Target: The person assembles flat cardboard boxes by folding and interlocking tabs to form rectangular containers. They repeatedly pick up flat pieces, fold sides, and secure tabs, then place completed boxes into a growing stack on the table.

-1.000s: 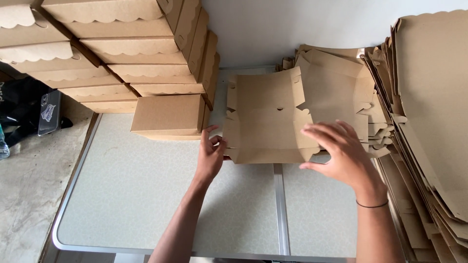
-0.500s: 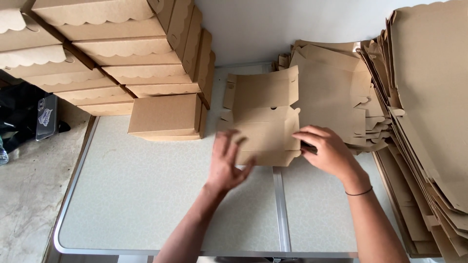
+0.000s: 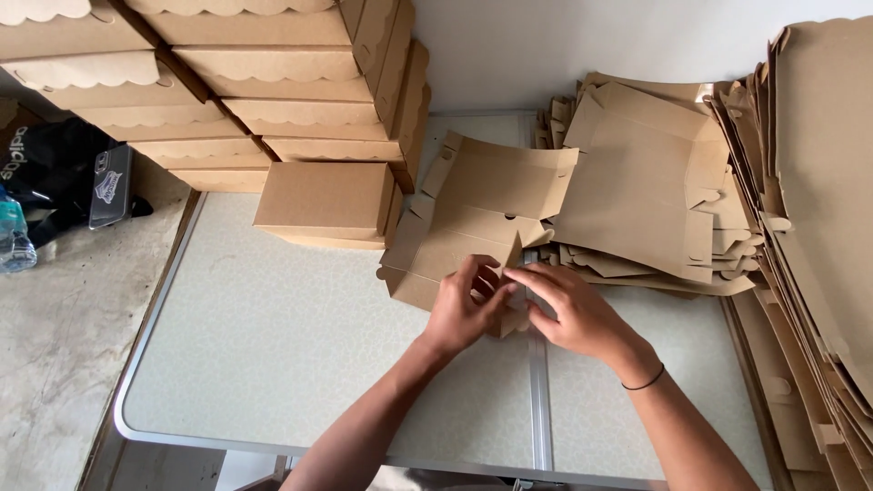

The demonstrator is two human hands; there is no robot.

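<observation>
The cardboard box blank [image 3: 473, 232] looks light, stiff, creasable; left hand [image 3: 464, 309] and right hand [image 3: 573, 314] fingers pinch its near flap on the counter [image 3: 273, 345].

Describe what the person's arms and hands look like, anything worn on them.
Both forearms are bare, with no sleeves in view. The right hand has a thin dark band around its wrist. The left hand shows no gloves, rings or watch.
</observation>
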